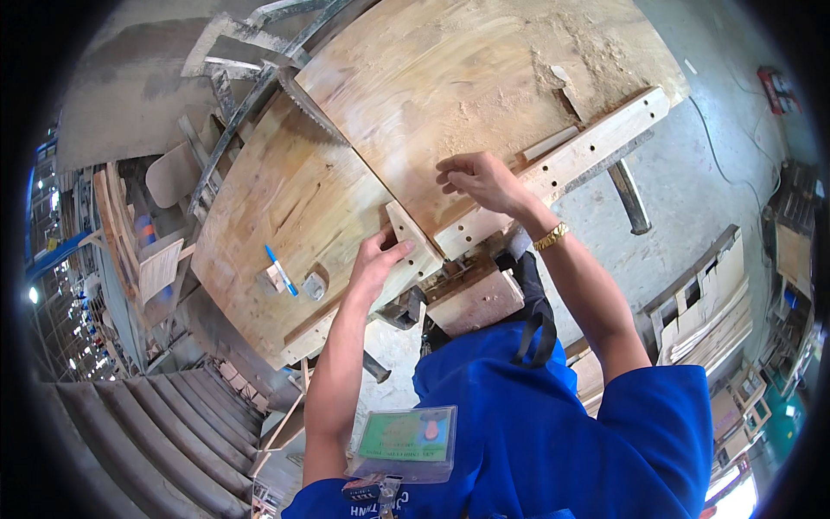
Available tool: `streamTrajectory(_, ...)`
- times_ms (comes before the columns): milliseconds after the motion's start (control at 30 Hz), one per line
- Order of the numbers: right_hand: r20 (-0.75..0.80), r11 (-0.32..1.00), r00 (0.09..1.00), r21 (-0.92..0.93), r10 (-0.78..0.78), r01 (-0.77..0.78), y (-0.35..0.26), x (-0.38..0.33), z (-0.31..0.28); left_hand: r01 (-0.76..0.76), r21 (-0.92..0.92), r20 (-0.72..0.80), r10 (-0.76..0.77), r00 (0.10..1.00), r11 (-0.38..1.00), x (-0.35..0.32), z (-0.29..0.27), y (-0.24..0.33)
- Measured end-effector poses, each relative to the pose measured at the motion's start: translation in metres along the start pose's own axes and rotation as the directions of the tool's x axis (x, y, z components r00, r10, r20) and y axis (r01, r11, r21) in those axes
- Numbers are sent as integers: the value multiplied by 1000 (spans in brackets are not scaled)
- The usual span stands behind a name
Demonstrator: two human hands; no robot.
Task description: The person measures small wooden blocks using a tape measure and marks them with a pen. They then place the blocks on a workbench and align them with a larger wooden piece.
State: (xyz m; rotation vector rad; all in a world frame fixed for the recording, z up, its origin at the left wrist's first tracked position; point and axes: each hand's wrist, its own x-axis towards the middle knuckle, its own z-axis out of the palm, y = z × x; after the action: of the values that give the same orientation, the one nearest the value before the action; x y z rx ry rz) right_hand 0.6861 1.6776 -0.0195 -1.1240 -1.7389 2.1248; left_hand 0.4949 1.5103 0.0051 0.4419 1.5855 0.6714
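My left hand [377, 261] grips a small pale wooden piece [417, 246] with a pointed end, thumb on its near side. The piece rests along the table's near rail, beside the narrow slot in the top. My right hand [484, 183] hovers over the wooden saw table [415, 95], right of the slot, its fingers loosely bent and apart with nothing visible in them. A gold-coloured band circles that wrist. At the far end of the slot a toothed circular saw blade [313, 111] stands up through the table.
A long wooden rail with holes [596, 147] runs along the near right edge, with a thin strip [551, 144] beside it. Sawdust covers the far right top. A blue-and-white marker [281, 270] lies at left. Stacked boards [709, 303] stand at right; corrugated sheets [147, 450] lie lower left.
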Motion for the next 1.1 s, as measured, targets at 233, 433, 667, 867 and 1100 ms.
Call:
streamTrajectory(233, 55, 935, 992, -331, -116, 128, -7, 7, 51, -31, -1, -45, 30, 999, 1000, 3, 0, -1)
streamTrajectory(433, 128, 944, 991, -329, 43, 2, -13, -1, 71, -84, 180, -124, 107, 986, 980, 2, -2, -8)
streamTrajectory(667, 175, 923, 983, -385, 51, 20, -21, -1, 71, -175, 174, -93, 193, 977, 969, -1, -3, -6)
streamTrajectory(867, 166, 925, 984, -380, 69, -1, -19, 0, 70, -181, 176, -109, 202, 973, 968, 2, -1, -16)
streamTrajectory(1100, 170, 919, 985, -393, 39, 31, -16, 3, 68, -137, 138, -85, 149, 985, 981, 5, -1, -20)
